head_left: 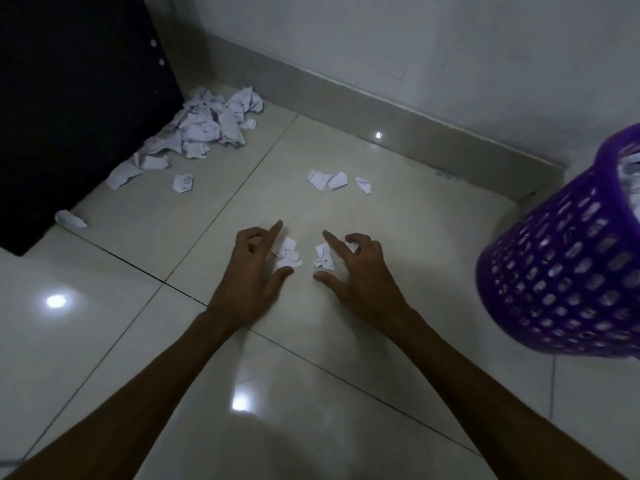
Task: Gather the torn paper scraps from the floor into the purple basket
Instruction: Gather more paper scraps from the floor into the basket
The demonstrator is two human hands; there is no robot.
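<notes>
Your left hand (254, 268) and right hand (349, 268) flank small white torn paper scraps (289, 254) mid-floor, index fingers and thumbs spread, other fingers curled, gripping nothing. The purple perforated plastic basket (568, 271) stands near the floor's right edge; a larger scrap heap (207, 124) lies at the far-left corner beside the black cabinet (76, 98), with bare glossy tile (398, 220) between.

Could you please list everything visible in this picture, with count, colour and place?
Paper scraps between the hands: a few, white, on the floor.
Scraps farther out: three, white, mid-floor.
Scrap pile: many, white, in the corner beside the cabinet.
Stray scrap: one, white, at the cabinet's base.
Purple basket: one, right edge, some paper inside.
Cabinet: one, black, upper left.
Floor: pale glossy tiles.
Wall: white, with a skirting.
Left hand: reaching at scraps.
Right hand: likewise, a scrap under its fingers.
</notes>
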